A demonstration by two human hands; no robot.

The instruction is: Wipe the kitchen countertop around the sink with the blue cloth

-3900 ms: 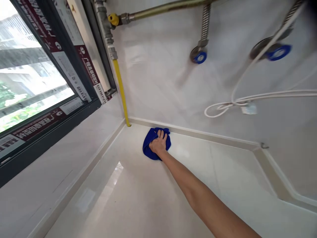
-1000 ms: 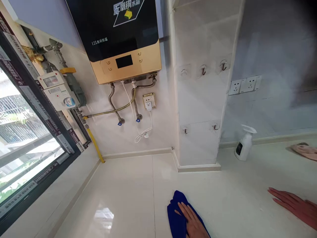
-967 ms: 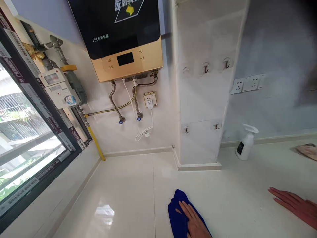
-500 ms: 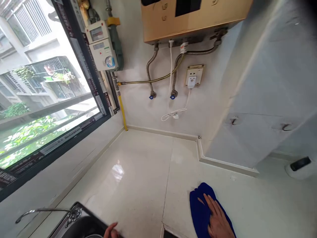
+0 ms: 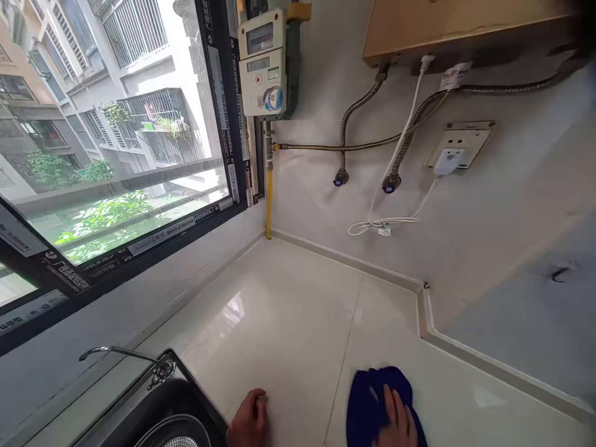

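Note:
My right hand [image 5: 395,419] lies on a crumpled dark blue microfibre cloth [image 5: 370,403], pressing it against the glossy white countertop [image 5: 298,310] at the bottom edge of the view. Its fingers spread over the cloth, and the lower hand and wrist are cut off by the frame. To the left, my left hand [image 5: 249,421] is loosely curled with nothing in it. It sits at the rim of a dark sink [image 5: 167,403], apart from the cloth.
A chrome faucet [image 5: 116,351] and a metal strainer [image 5: 179,439] mark the sink. A window [image 5: 116,155] runs along the left side. A yellow gas pipe [image 5: 269,198] meets the counter's back corner below a gas meter [image 5: 261,65]. Braided hoses [image 5: 354,124] and a white cable [image 5: 382,225] hang from a water heater [image 5: 465,28].
The view has swung left and rolled, bringing the sink and my left hand in. The cloth has moved across the counter under my right hand, away from the back corner.

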